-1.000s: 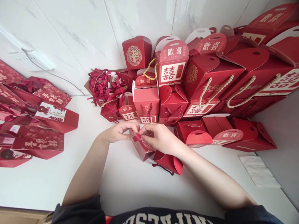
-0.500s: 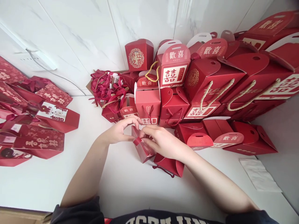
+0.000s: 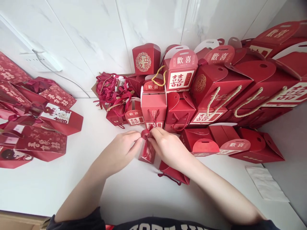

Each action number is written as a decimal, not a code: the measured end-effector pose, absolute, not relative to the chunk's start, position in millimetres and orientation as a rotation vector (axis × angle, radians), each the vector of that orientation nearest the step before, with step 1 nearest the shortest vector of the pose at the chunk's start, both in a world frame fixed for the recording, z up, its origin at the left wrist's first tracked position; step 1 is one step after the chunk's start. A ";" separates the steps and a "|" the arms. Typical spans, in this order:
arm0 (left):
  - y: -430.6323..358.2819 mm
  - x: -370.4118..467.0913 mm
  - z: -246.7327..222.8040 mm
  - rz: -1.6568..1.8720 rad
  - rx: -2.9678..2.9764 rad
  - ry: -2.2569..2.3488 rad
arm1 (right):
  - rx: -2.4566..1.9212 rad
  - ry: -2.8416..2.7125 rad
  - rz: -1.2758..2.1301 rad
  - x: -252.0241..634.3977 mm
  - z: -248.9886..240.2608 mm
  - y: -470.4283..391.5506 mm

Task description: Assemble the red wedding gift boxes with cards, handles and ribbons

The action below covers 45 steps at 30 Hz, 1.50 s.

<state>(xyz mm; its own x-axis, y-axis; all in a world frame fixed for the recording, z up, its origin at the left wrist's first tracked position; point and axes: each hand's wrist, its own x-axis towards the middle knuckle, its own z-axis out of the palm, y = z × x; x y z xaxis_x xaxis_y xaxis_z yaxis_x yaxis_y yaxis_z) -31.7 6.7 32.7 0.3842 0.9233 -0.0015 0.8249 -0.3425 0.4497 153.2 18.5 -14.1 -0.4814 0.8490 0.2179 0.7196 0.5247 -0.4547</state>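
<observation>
Pinching, left hand: thumb and fingertips close narrowly on the looped side of a red ribbon.
Right hand: thumb and fingers also pinch the ribbon, just beside the left fingertips; the fingers cover part of it.
Small box: red, on the white table, directly below the ribbon and between the two hands, its right side partly hidden by the right hand.
Corded box: red, partly under the right wrist, its dark red cord lying on the table.
Ribbon bundle: crimson loops heaped beyond the left hand, near the tiled wall.
Pink-fronted box: upright beyond the hands, a red cord on its front.
Stacked boxes: red, many with pale rope handles or cut-out grips, at the right.
Patterned boxes: grouped at the far left, some with gold lettering.
Folded paper: white, flat at the right end of the table.
</observation>
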 end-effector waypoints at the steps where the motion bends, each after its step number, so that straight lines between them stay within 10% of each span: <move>1: 1.9 -28.9 35.3 0.377 2.262 1.510 | -1.280 -2.371 0.377 151.9 -13.3 16.7; 45: 45.0 -31.6 -4.4 0.669 2.153 1.391 | -0.823 -2.054 0.703 167.5 -24.4 40.0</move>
<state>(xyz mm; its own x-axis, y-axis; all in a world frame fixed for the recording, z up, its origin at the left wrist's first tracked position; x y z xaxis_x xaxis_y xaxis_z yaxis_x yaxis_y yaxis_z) -31.6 45.0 -4.4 0.3613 0.9222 0.1376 0.6833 -0.3623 0.6339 167.5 40.0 -24.4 -0.4711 0.7487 0.4663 0.3064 0.6347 -0.7094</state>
